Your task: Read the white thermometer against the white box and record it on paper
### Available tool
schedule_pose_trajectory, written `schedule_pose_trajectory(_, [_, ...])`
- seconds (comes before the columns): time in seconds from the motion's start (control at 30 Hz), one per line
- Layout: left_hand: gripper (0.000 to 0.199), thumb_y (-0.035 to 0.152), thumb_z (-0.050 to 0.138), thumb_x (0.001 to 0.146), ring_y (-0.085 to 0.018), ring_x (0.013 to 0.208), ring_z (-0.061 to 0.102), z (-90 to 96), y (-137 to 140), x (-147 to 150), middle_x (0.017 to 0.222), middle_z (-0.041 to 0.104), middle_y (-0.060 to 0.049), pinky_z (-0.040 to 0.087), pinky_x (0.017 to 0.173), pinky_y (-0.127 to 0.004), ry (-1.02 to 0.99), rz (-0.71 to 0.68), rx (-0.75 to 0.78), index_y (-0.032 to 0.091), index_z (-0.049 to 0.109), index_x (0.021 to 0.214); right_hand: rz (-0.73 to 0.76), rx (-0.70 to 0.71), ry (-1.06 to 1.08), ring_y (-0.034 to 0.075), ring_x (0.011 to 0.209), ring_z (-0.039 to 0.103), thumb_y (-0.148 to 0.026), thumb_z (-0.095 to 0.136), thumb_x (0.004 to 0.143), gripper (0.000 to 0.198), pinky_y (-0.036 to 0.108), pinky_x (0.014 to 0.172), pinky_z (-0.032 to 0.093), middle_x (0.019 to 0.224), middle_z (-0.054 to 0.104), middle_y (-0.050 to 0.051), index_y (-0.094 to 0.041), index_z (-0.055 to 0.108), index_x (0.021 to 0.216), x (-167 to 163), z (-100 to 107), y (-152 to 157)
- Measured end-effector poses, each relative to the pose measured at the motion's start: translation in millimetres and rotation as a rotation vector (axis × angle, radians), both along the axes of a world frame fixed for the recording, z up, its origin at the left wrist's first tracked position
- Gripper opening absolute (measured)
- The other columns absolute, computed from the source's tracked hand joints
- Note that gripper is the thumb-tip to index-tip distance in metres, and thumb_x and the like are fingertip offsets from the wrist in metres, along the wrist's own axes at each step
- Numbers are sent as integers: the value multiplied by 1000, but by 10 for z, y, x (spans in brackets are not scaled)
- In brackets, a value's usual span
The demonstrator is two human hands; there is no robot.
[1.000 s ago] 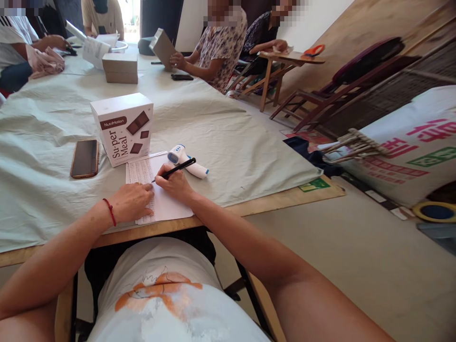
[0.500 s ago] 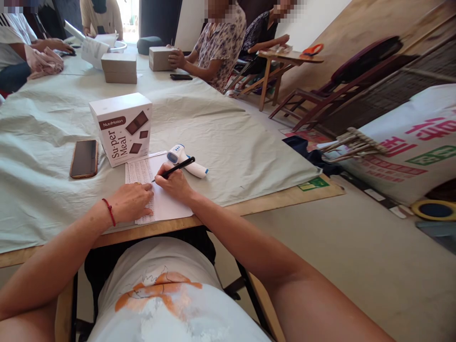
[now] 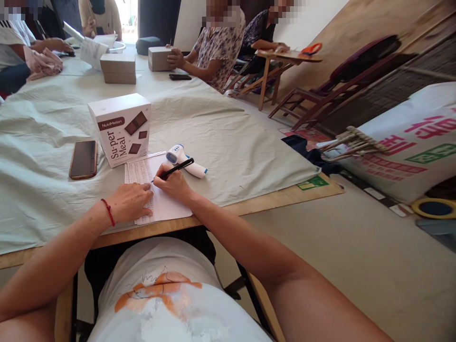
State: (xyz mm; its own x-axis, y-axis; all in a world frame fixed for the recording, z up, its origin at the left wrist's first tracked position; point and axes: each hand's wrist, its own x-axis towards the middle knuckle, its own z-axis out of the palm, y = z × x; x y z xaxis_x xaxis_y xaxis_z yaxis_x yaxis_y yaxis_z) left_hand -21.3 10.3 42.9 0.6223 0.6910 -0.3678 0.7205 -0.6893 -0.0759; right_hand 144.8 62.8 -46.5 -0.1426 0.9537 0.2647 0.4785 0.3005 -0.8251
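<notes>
A black pen (image 3: 180,167) is gripped in my right hand (image 3: 174,185), its tip at the white sheet (image 3: 169,205) of paper. Flat across the written-on page (image 3: 138,172) at the left lies my left hand (image 3: 132,202), fingers stretched toward the pen tip. A red cord bracelet circles that wrist. Just beyond my right hand rests a white and blue infrared thermometer (image 3: 187,161), partly behind the pen. The white "Super Meal" box (image 3: 123,130) stands upright at the paper's far edge. To its left is a dark-screened phone (image 3: 83,159).
A wrinkled pale green cloth (image 3: 199,123) covers the table, with bare wooden edge (image 3: 285,195) showing in front. Farther back are cardboard boxes (image 3: 118,70) and another phone (image 3: 180,77). Several people sit around; one person's hand (image 3: 175,58) touches a box. A folded chair (image 3: 338,83) leans at right.
My hands and the pen stay almost in place on the paper. The whole view has shifted very slightly. At the back, a person's hand has risen toward their chest.
</notes>
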Motion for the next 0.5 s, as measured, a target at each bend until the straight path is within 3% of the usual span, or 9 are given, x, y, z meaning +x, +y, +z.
schedule_pose_trajectory(0.27, [33,38,67,101,-32,113,73,15,-6,6,135,68,-14,57,90,-40,5,16,-11,12,69,121,-2,-64,129,19,73,59,-32,59,69,7,35,73,50,73,65,0,-26,56,71,38,28,32])
schedule_pose_trajectory(0.5, [31,38,66,101,-31,102,77,-32,-8,-12,140,67,-14,58,78,-37,2,19,10,15,70,120,-40,-66,115,19,70,59,-30,60,70,8,34,70,51,69,64,0,-26,54,66,48,34,23])
